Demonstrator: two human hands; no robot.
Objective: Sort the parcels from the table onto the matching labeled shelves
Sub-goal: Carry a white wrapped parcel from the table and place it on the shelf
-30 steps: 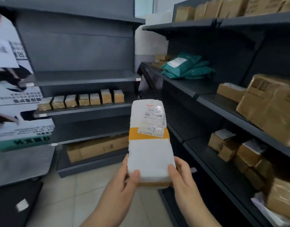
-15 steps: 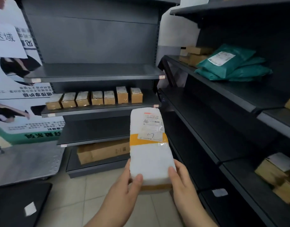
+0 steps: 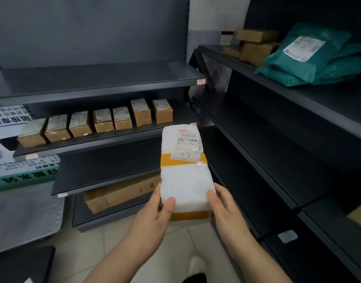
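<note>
**Parcel in Hand: Match the Mark to the Shelf Tag**

The person faces the dark shelf unit (image 3: 98, 82); a second unit (image 3: 277, 123) runs along the right. The parcel (image 3: 185, 180) is off the table, held upright in the air in front of the lower shelves and touching none of them. The left hand (image 3: 153, 217) grips its lower left edge with the thumb across the face. The right hand (image 3: 226, 209) grips the lower right edge likewise.

The step appears to be reading the destination. Keep the handwritten slip (image 3: 185, 155), which seems to read "1-7", facing up. Compare it with each shelf tag (image 3: 201, 81) before committing; the tags are too blurred to read. Support the parcel with both hands until its base lies flat.

The shelves are flat, matte painted metal, so a wrapped parcel would probably slide on them. The small cartons (image 3: 98, 123) are stiff brown card cuboids. The parcel is an oblong block in white, dimpled, foam-like wrap, banded by orange tape (image 3: 165, 160) under glossy film. It probably yields, so grip lightly.
</note>
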